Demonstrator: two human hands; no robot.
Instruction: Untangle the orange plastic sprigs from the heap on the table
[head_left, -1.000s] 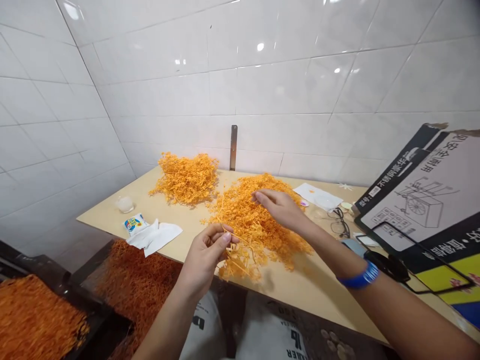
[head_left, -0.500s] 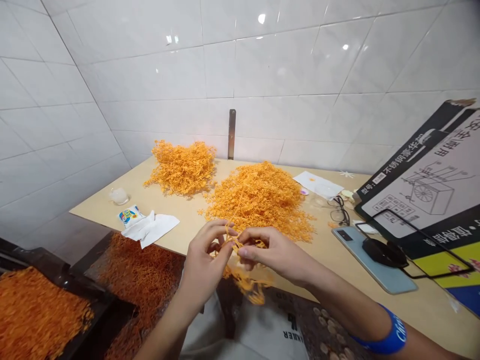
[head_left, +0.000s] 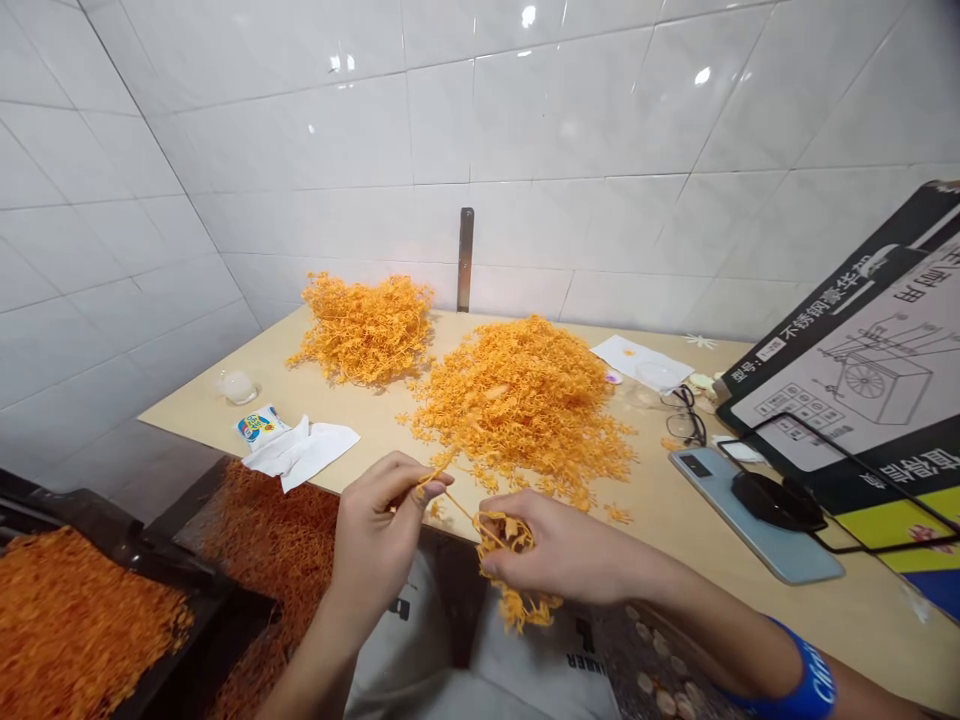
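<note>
An orange bunch of fine, branching sprigs is held just in front of the large orange heap, off the surface at its near edge. The right hand has its fingers curled around this bunch, with the sprig ends hanging out below. The left hand, in front of the large heap and toward its left, pinches a thin orange strand between thumb and fingers; the strand runs taut across the gap to the bunch. Whether it is tied there or only wrapped cannot be told.

As far as can be judged, work on this one bunch is partway: it is gathered into a handful, but the strand end is not let go and the bunch is not laid down. The large heap lies loose, with many sprigs in it. A smaller orange heap sits apart, behind and to the left of the large heap; whether its pieces are finished or untouched does not show.

Farther out, a white tissue lies left of the large heap, a phone to its right, and beyond the phone leans a printed cardboard box.
</note>
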